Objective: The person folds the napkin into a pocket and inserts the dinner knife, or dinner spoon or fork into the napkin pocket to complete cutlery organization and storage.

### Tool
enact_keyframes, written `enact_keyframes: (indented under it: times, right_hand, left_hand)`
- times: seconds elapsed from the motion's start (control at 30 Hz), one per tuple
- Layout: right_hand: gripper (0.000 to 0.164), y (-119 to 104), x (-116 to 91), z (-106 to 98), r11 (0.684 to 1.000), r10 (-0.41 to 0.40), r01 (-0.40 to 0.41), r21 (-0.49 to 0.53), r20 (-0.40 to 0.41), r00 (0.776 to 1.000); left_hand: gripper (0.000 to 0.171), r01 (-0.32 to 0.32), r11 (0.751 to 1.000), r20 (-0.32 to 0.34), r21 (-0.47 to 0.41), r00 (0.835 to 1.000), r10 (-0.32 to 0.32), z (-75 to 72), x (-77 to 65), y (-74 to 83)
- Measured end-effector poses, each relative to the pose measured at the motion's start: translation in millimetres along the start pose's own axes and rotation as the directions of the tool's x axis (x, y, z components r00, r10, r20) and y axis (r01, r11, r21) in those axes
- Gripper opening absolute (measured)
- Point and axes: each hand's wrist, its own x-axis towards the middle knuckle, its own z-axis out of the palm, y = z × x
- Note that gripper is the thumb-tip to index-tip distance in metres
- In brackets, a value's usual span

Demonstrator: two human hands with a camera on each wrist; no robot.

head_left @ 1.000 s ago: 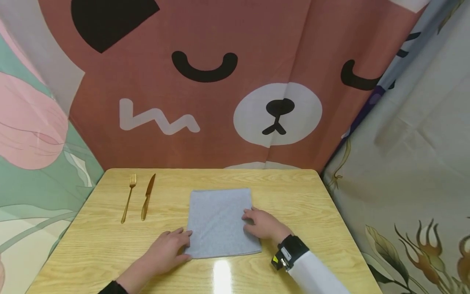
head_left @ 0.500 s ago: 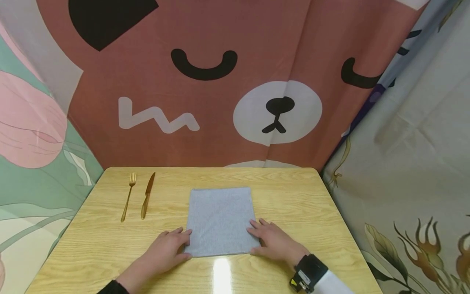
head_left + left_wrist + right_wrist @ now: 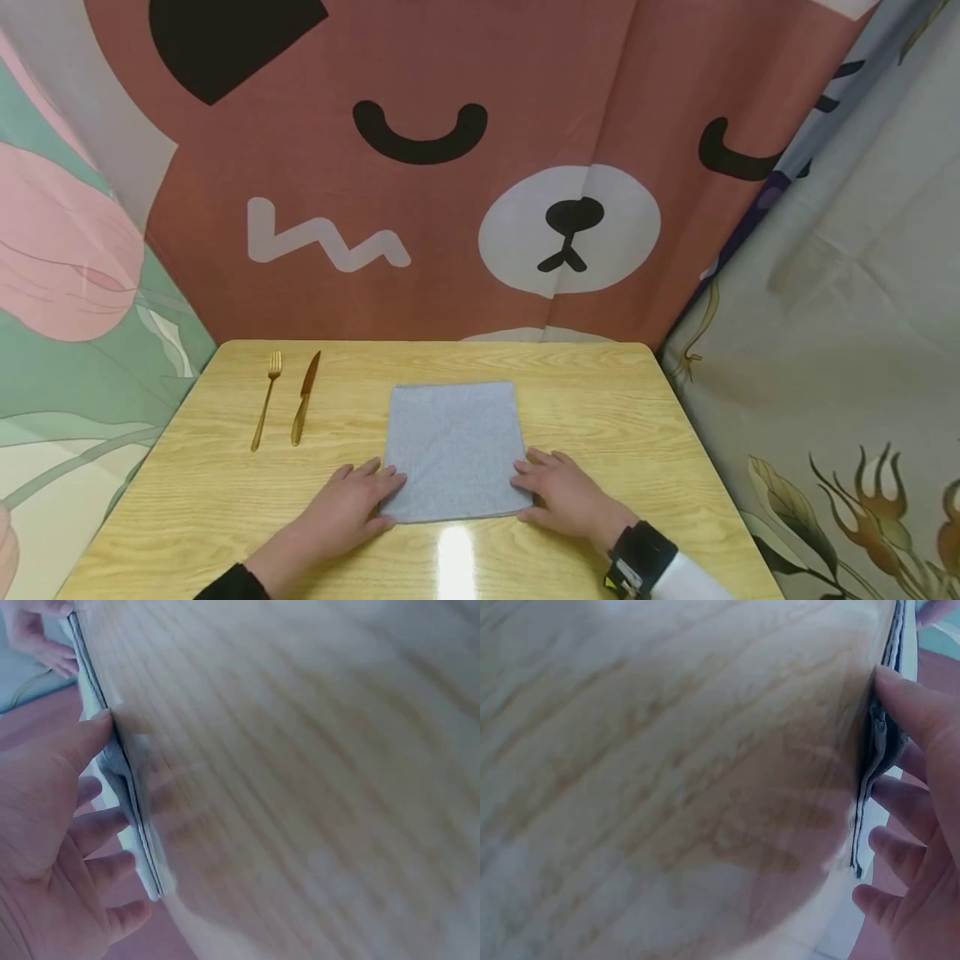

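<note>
A folded blue-grey cloth [image 3: 453, 450] lies flat on the wooden table in the head view. My left hand [image 3: 341, 508] touches its left edge near the front corner, fingertips partly over the fabric. At the opposite edge, my right hand [image 3: 566, 497] rests its fingertips on the front right corner area. The left wrist view shows the left thumb and spread fingers [image 3: 105, 825] against the layered cloth edge [image 3: 124, 772], which bulges slightly between them. A similar bulge appears in the cloth [image 3: 883, 742] beside the right thumb [image 3: 907, 697] in the right wrist view.
A gold fork [image 3: 266, 400] and a gold knife [image 3: 305, 400] lie side by side at the table's back left. The table [image 3: 600, 400] meets a bear-print curtain [image 3: 315, 300] behind. More patterned curtains hang left and right.
My right hand has moved down along the cloth's right edge to the front corner. My left hand's fingers have shifted slightly right onto the cloth.
</note>
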Motion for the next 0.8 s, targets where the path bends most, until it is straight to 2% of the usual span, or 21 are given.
enact_keyframes:
  times: [0.17, 0.33, 0.57, 0.63, 0.8]
  right_hand:
    - [0.045, -4.7, -1.3, -1.4, 0.995, -0.067, 0.064, -0.075, -0.041, 0.997]
    - [0.034, -14.4, 0.6, -8.2, 0.985, -0.134, 0.125, -0.116, -0.077, 0.988]
    - [0.021, -20.5, 7.5, -10.7, 0.972, -0.199, 0.183, -0.148, -0.098, 0.975]
    - [0.019, -20.1, 9.8, -9.0, 0.968, -0.211, 0.195, -0.156, -0.094, 0.973]
    - [0.018, -17.8, 13.4, -3.4, 0.962, -0.218, 0.197, -0.187, -0.099, 0.971]
  left_hand:
    - [0.065, -0.076, 0.997, 0.043, 0.022, 0.996, 0.075, 4.9, 5.3, 5.1]
    - [0.055, -0.197, 0.978, 0.070, 0.063, 0.979, 0.192, 2.4, 14.8, 15.8]
    - [0.043, -0.368, 0.917, 0.038, 0.151, 0.929, 0.367, 4.3, 23.4, 25.3]
    - [0.042, -0.397, 0.905, 0.019, 0.155, 0.917, 0.399, 7.8, 24.8, 26.4]
    - [0.041, -0.413, 0.896, -0.063, 0.165, 0.902, 0.427, 14.3, 27.4, 29.0]
